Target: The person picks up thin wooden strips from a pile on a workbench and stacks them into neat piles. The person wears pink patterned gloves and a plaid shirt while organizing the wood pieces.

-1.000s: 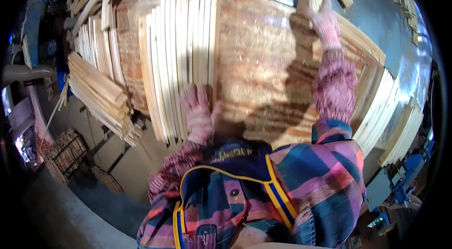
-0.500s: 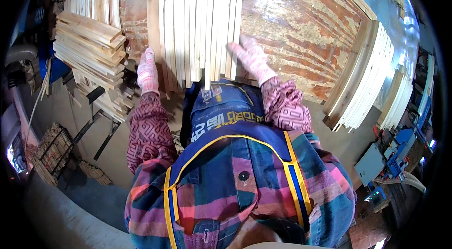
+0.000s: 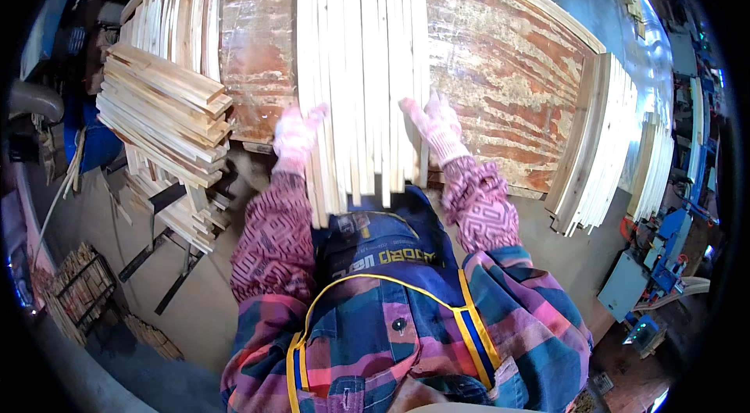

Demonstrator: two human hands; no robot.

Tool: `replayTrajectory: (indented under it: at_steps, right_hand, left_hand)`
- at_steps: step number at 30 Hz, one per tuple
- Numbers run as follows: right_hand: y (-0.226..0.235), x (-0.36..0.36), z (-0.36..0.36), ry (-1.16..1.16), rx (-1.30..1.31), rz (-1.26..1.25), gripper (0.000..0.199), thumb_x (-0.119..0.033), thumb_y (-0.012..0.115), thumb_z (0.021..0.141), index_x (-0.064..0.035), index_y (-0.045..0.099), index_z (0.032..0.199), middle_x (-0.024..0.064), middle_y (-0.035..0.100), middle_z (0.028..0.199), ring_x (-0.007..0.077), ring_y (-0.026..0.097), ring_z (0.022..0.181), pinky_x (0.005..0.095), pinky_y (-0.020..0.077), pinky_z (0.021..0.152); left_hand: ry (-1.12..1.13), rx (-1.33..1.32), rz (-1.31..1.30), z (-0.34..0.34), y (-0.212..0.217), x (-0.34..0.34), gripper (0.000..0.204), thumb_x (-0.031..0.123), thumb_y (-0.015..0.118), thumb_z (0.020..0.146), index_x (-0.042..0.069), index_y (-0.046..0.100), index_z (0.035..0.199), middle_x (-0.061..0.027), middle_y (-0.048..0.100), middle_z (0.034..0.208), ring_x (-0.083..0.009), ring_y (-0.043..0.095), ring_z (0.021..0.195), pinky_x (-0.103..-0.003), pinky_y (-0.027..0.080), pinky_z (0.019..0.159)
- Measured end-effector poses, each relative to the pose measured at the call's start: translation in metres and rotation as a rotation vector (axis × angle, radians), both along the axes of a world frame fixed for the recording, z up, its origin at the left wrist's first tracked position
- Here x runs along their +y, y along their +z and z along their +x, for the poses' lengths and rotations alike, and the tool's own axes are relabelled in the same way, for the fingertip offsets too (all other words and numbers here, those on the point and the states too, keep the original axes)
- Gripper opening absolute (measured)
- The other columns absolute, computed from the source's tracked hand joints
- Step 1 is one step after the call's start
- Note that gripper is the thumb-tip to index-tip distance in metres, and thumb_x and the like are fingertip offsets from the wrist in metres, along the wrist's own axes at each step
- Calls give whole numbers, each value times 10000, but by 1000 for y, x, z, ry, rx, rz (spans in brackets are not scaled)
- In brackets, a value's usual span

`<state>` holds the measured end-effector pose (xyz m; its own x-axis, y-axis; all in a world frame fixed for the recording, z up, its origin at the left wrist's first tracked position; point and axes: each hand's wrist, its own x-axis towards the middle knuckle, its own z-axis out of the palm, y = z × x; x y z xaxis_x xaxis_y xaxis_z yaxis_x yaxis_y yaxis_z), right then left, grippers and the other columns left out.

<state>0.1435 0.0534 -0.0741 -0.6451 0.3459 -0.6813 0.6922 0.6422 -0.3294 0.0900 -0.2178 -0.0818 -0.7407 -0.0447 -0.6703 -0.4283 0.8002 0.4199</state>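
A bundle of long, pale wooden strips (image 3: 362,85) lies side by side, pointing toward me, with uneven ends jutting past the near edge of the worktable (image 3: 500,77). My left hand (image 3: 297,135), in a pink-and-white knit glove, grips the bundle's left side with the thumb over the top. On the opposite side my right hand (image 3: 434,125), gloved alike, holds the strips with its thumb on top. The other fingers of both hands are partly hidden along the outer sides. The near ends hang just above my blue apron (image 3: 383,245).
Stacked wooden pieces (image 3: 160,112) stand at the left on a black-legged support. More strips (image 3: 598,143) lie at the table's right end, with another bundle (image 3: 652,167) beyond. A wooden rail (image 3: 551,10) runs along the far edge. Blue machinery (image 3: 652,264) stands at far right.
The strips have slid toward me, so their near ends reach farther past the table edge and their far ends now show. Both thumbs have come over the bundle's sides.
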Motion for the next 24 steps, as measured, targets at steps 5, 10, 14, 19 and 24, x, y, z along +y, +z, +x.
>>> replayTrajectory:
  at_steps: [5,10,14,19,24]
  right_hand:
    - [-23,26,67,81,-71,-150,1072,-661,644,839,-19,224,1588,321,286,1583,415,294,1486,477,267,1217]
    - [24,23,19,-143,117,-54,1113,-668,708,802,-6,255,1574,246,346,1584,370,362,1461,418,317,1196]
    - [43,10,-23,-164,130,-42,1157,-539,826,755,2,219,1578,262,379,1556,378,390,1442,414,352,1181]
    - [11,40,-21,-261,-20,-208,996,-371,839,802,-10,295,1554,290,435,1496,406,388,1434,427,344,1198]
    - [-23,68,12,-616,437,-873,641,-198,832,794,-2,561,1341,111,679,1106,212,622,1044,375,474,987]
  left_hand:
    - [-152,49,-77,52,-58,-22,1117,622,757,784,116,194,1606,-238,356,1567,-388,386,1429,-432,347,1169]
    - [-33,78,13,22,-15,3,1154,588,782,776,122,143,1617,-259,346,1559,-403,363,1443,-437,328,1186]
    - [-33,89,-37,1,-23,9,1108,594,761,795,96,187,1601,-254,350,1563,-399,374,1430,-456,334,1174]
    - [-233,574,-184,32,-6,30,1002,523,738,822,92,243,1580,-247,447,1472,-408,481,1304,-505,378,1117]
    - [-459,325,9,63,63,137,965,460,746,819,68,278,1567,-193,440,1503,-376,519,1297,-455,442,1075]
